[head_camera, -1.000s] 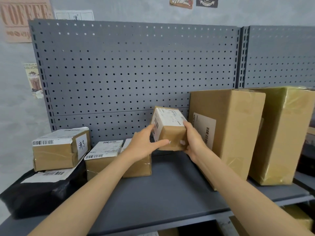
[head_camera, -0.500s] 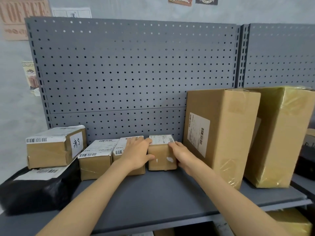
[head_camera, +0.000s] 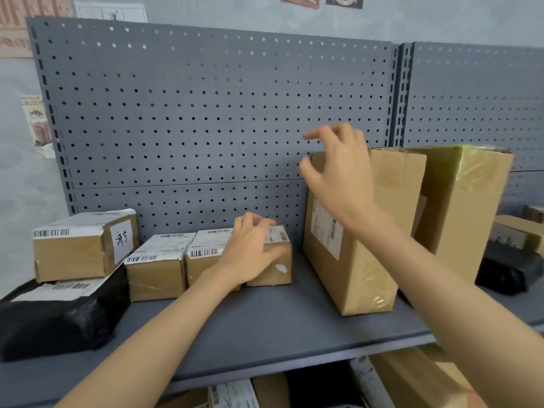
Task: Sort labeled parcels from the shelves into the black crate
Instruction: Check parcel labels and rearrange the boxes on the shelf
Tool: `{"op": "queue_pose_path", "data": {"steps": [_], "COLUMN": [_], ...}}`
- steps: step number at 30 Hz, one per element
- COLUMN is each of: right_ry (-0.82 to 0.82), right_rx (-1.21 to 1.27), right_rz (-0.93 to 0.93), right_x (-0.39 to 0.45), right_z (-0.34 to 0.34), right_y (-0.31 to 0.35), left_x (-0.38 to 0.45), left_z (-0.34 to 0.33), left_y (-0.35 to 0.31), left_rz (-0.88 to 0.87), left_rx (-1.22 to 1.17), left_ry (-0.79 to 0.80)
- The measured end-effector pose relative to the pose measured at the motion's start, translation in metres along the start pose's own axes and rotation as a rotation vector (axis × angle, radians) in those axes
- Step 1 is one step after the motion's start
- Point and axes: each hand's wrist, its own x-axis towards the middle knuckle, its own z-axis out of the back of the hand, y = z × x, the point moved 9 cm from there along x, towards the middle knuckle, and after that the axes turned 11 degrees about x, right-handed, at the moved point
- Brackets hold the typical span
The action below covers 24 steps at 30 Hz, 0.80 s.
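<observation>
A small brown labeled box (head_camera: pixel 275 267) stands on the grey shelf (head_camera: pixel 265 328), pushed against two similar labeled boxes (head_camera: pixel 156 266) to its left. My left hand (head_camera: pixel 250 251) rests on its top and front with fingers curled over it. My right hand (head_camera: pixel 338 172) hovers open, fingers spread, in front of the upper left corner of a tall labeled carton (head_camera: pixel 365 245). The black crate is not in view.
A second tall carton wrapped in tape (head_camera: pixel 465 207) stands right of the first. At the left, a labeled box (head_camera: pixel 82 245) sits on a black bagged parcel (head_camera: pixel 53 322). Another black parcel (head_camera: pixel 506 275) lies at the far right. More parcels show under the shelf. The pegboard back panel (head_camera: pixel 206 113) rises behind.
The small box went from being held up in both hands down onto the shelf beside the others. My right hand then let go and rose up toward the tall carton.
</observation>
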Motion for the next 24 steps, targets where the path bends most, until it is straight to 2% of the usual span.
{"op": "queue_pose_path", "data": {"steps": [2, 3, 6, 8, 15, 19, 24], "right_ry": [-0.101, -0.103, 0.007, 0.029, 0.02, 0.067, -0.149], "right_rx": [-0.221, -0.299, -0.383, -0.39, -0.169, -0.104, 0.039], "right_rz": [-0.01, -0.061, -0.254, -0.306, -0.514, -0.487, -0.432], "right_x": [0.008, 0.009, -0.001, -0.01, -0.027, -0.032, -0.044], "right_z": [0.025, 0.032, 0.038, 0.042, 0.05, 0.052, 0.082], "right_y": [-0.006, -0.015, -0.047, -0.056, -0.062, -0.05, -0.038], "left_x": [-0.001, -0.002, -0.008, -0.013, -0.036, -0.047, -0.057], "left_z": [-0.001, -0.003, -0.005, -0.006, -0.001, -0.004, -0.006], "left_y": [-0.012, -0.017, -0.029, -0.035, -0.034, -0.033, -0.037], "left_rz": [-0.019, -0.024, -0.019, -0.018, -0.047, -0.042, -0.032], "left_rx": [-0.037, -0.053, -0.123, -0.171, -0.233, -0.3, -0.419], "left_ry": [0.014, 0.03, 0.077, 0.111, 0.153, 0.187, 0.223]}}
